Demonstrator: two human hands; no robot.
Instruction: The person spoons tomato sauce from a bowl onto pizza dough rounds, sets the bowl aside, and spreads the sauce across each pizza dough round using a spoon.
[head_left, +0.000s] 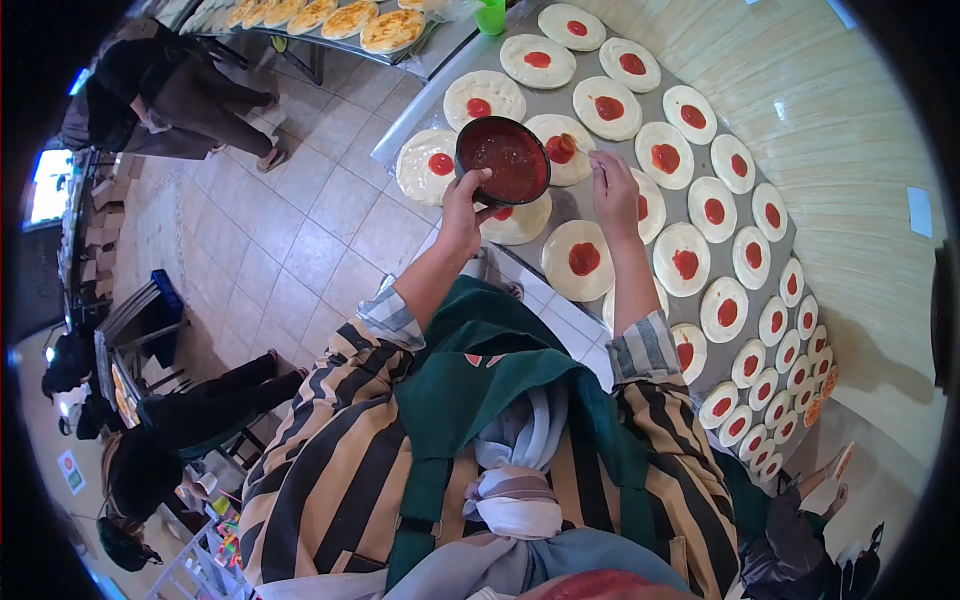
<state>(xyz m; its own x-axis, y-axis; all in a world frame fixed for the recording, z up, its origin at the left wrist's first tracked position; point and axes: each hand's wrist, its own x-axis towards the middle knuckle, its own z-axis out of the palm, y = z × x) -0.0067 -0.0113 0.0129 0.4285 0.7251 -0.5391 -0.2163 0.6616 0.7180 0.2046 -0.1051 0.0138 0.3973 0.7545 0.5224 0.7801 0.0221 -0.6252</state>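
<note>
My left hand (464,212) grips a dark bowl (545,184) of red sauce (510,162) by its near side, thumb over the rim. The bowl is held above the left edge of a table. In my closed right hand (614,188) is a spoon (585,151), its tip at the red patch on a dough round (572,177). Around my hands lie more flat, pale dough rounds, such as one (560,262) just below the bowl, with red sauce in its middle. Part of another round is hidden under my right forearm.
Rows of sauced rounds cover the grey tabletop (556,102), which runs along a wall (800,110). Browned flatbreads (393,31) and a green cup (490,16) are at the top. People stand at left (190,85), lower left (150,450) and lower right (790,540).
</note>
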